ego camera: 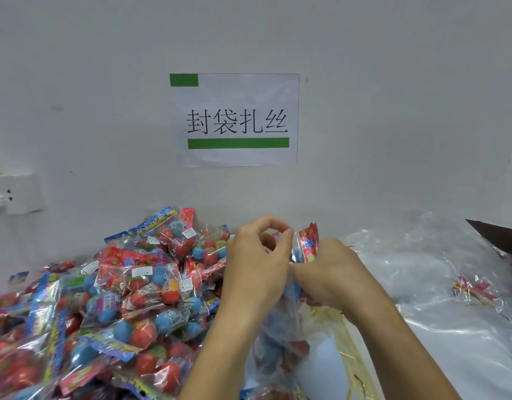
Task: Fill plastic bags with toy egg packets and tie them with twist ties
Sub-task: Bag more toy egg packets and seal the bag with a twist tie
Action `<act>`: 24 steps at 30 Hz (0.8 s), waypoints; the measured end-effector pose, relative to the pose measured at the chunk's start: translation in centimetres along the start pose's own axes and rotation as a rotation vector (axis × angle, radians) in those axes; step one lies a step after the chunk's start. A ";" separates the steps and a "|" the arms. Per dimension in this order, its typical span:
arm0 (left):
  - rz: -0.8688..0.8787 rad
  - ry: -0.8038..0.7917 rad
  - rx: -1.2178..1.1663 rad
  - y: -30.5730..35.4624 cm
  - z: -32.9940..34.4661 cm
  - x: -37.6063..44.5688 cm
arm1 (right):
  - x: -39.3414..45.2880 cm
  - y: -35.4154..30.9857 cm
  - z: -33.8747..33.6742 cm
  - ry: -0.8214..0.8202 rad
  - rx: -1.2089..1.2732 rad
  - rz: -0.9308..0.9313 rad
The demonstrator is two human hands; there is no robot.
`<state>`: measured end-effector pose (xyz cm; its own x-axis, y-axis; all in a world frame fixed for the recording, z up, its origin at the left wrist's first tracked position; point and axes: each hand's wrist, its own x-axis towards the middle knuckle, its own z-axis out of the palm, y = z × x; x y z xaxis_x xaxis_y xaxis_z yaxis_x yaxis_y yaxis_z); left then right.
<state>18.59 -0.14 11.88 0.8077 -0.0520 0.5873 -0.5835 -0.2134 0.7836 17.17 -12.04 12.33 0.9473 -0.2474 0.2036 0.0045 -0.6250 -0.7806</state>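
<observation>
While you look down at the bench, the picture reads from left edge to right edge like this:

Far left, wall: a white wall socket point(13, 194) sits at the left edge of the frame, partly cut off.
Lower left: your heap of toy egg packets point(110, 298) fills this quarter, red and blue eggs in clear wrappers with bright card headers, piled against the wall.
Upper centre: a paper sign point(237, 119) with green bars and black characters is stuck on the wall above your hands.
Centre, left hand point(256, 264): your fingers are curled, thumb and forefinger pinched together at the gathered mouth of the plastic bag point(283, 336).
Centre, bag: it hangs below both hands, clear, with red and blue egg packets showing through it; one red header pokes up between your hands.
Centre right, right hand point(332, 272): it clamps the bag's neck just beside your left hand, fingers wrapped under and mostly hidden.
Lower centre right: gold twist ties point(350, 342) lie in loose strands beneath your right forearm.
Right: a spread of empty clear bags point(436, 264) covers the bench, with a small red and gold bundle point(474, 290) lying on it.
</observation>
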 end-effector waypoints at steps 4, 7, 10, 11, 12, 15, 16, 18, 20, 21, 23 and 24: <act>0.001 -0.040 0.050 0.0 -0.5 0.2 | 0.5 0.4 0.8 -0.076 0.111 0.021; -0.014 -0.080 0.055 0.0 -0.7 0.3 | 0.9 0.8 1.6 -0.118 0.099 0.028; -0.062 -0.109 0.008 0.2 -0.8 0.3 | 1.1 1.3 2.1 -0.099 -0.041 0.010; -0.076 -0.113 -0.013 0.2 -0.8 0.3 | 1.1 1.5 2.3 -0.096 -0.090 -0.001; -0.085 -0.114 -0.041 0.3 -0.8 0.2 | 1.0 1.6 2.3 -0.100 -0.132 -0.016; -0.095 -0.120 -0.096 0.7 -1.0 0.2 | 0.8 1.7 2.5 -0.084 -0.254 -0.061; -0.093 -0.122 -0.098 0.7 -1.0 0.2 | 0.8 1.8 2.6 -0.068 -0.293 -0.073; -0.090 -0.123 -0.097 0.8 -1.1 0.2 | 0.8 1.8 2.6 -0.040 -0.332 -0.082; -0.094 -0.126 -0.090 0.8 -1.1 0.2 | 0.8 1.7 2.4 -0.066 -0.325 -0.079; -0.096 -0.130 -0.087 0.8 -1.1 0.2 | 0.8 1.8 2.3 -0.089 -0.314 -0.073; -0.093 -0.140 -0.081 0.9 -1.2 0.1 | 0.9 1.6 2.1 -0.111 -0.304 -0.053; -0.089 -0.145 -0.074 1.0 -1.2 0.1 | 1.0 1.5 2.1 -0.110 -0.296 -0.038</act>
<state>18.04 0.86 12.96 0.8570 -0.1778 0.4837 -0.5095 -0.1509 0.8472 18.81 -11.69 10.15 0.9773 -0.1477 0.1515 -0.0371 -0.8246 -0.5645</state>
